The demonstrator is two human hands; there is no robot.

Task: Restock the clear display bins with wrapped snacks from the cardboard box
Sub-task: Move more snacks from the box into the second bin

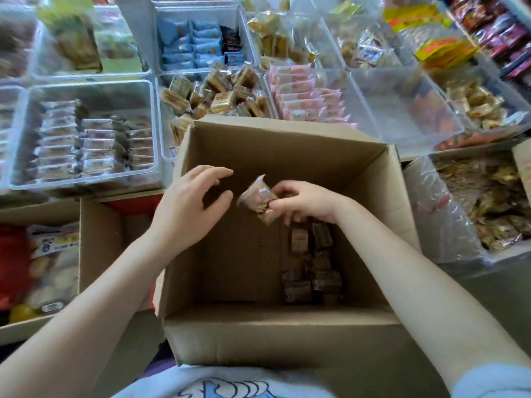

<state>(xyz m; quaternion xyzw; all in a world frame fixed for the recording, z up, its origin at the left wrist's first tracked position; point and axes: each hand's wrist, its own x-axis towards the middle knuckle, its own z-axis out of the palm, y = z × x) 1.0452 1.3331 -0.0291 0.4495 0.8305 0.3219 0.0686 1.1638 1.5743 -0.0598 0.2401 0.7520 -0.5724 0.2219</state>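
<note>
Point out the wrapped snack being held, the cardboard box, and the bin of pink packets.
wrapped snack (256, 198): head view, wrapper's middle.
cardboard box (275, 337): head view, near wall.
bin of pink packets (268, 81): head view, left rim.

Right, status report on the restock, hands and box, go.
Right hand pinching wrapped snacks above the cardboard box. Left hand open beside them, no grip. More snacks left on the box floor. Nothing blocking the bins.
</note>
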